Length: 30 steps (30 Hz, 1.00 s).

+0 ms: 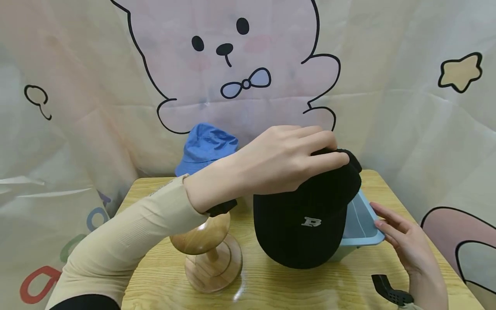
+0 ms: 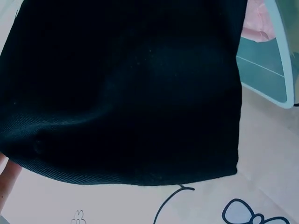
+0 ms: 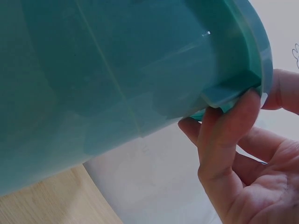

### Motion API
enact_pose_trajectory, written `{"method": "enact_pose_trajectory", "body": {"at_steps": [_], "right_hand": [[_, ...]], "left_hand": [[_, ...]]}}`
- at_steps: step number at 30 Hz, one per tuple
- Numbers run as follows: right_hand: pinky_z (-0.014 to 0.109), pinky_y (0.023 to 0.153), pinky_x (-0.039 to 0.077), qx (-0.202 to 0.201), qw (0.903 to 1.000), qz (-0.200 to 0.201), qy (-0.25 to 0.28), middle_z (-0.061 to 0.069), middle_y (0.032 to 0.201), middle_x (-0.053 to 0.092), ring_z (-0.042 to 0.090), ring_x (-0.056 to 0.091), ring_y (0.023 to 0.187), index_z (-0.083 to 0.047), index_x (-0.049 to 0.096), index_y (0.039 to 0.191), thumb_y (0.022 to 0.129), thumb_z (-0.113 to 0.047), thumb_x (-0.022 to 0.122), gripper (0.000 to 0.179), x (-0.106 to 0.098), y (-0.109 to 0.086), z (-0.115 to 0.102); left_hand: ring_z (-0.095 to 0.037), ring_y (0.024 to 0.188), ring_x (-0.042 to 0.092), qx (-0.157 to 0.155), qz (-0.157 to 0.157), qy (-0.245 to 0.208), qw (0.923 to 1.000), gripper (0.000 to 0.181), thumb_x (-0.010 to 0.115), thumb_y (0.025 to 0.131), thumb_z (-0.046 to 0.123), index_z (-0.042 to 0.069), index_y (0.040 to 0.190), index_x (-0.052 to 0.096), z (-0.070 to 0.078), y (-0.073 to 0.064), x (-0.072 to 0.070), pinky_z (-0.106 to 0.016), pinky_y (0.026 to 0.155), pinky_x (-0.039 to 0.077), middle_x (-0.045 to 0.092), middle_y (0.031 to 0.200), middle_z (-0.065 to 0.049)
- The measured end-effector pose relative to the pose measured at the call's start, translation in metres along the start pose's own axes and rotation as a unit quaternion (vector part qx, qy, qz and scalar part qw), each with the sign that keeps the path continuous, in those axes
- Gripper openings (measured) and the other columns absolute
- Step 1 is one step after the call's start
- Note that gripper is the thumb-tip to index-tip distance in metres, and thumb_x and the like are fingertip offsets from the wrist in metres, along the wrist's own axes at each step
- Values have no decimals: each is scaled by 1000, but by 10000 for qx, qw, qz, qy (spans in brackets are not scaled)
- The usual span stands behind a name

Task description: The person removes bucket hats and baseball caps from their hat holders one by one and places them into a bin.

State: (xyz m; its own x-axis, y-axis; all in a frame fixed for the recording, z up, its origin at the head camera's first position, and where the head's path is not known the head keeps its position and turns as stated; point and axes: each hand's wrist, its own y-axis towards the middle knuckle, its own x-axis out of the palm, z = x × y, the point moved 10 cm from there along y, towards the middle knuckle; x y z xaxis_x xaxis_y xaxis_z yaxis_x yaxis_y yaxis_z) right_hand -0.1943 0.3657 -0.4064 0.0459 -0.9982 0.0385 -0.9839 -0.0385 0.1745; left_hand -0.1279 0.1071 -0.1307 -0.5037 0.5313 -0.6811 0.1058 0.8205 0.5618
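Note:
My left hand [image 1: 286, 159] reaches across from the left and grips a black baseball cap [image 1: 302, 228] by its upper part. The cap hangs with its brim downward and a white letter on the front. It fills most of the left wrist view and overlaps a light blue plastic bin [image 1: 362, 239] in the head view. My right hand [image 1: 407, 241] pinches the bin's right rim, thumb and fingers on either side of the edge [image 3: 266, 60]. Inside the bin, a pink cloth item [image 2: 259, 23] shows in the left wrist view.
A wooden hat stand [image 1: 213, 267] with a rounded top stands left of the cap, partly under my left forearm. Behind it is a blue bucket hat [image 1: 207, 146], toward the back of the wooden table [image 1: 271, 288]. A printed curtain [image 1: 387, 86] hangs around the table.

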Motion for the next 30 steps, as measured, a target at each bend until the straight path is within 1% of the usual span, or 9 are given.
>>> {"method": "enact_pose_trajectory", "body": {"at_steps": [6,14,18,22,26,30], "right_hand": [[14,77,52,62,9999,67,-65,-16,121,61,-1,62,96,-10,51,140,95,4,49,46,-2,0,0],[15,77,53,90,9999,47,-20,-16,121,61,1,64,94,-11,50,140,96,5,48,47,-2,-1,0],[15,77,53,48,10000,-13,60,-16,123,60,2,65,93,-10,49,141,96,6,47,48,-1,-2,-1],[14,78,51,60,10000,-17,31,-17,127,58,0,62,95,-9,47,142,96,5,46,48,-1,-3,0],[13,78,50,96,9999,15,-33,-19,128,57,-2,60,97,-10,48,142,96,4,47,48,-1,-3,1],[13,78,51,84,10000,15,-9,-18,127,58,-1,63,94,-11,49,141,96,4,47,47,-1,-2,0]], "left_hand": [[-11,82,55,-186,-237,-89,9995,43,25,102,5,17,112,65,-5,7,13,-22,65,45,61,98,2],[-11,89,59,-455,-626,-73,9970,42,28,101,7,19,118,64,-13,21,29,-22,72,49,62,103,3],[-10,89,58,-522,-758,-9,9958,42,27,102,9,21,120,63,-17,27,37,-22,74,49,61,101,4],[-9,90,58,-560,-895,61,9944,43,26,102,9,23,121,62,-19,32,45,-21,75,48,60,101,5],[-7,91,58,-660,-1004,44,9927,42,28,102,9,24,121,62,-24,38,51,-20,74,47,60,102,6],[-7,90,57,-819,-1104,-64,9905,39,32,102,9,23,121,62,-31,42,60,-21,70,46,59,102,5]]}}
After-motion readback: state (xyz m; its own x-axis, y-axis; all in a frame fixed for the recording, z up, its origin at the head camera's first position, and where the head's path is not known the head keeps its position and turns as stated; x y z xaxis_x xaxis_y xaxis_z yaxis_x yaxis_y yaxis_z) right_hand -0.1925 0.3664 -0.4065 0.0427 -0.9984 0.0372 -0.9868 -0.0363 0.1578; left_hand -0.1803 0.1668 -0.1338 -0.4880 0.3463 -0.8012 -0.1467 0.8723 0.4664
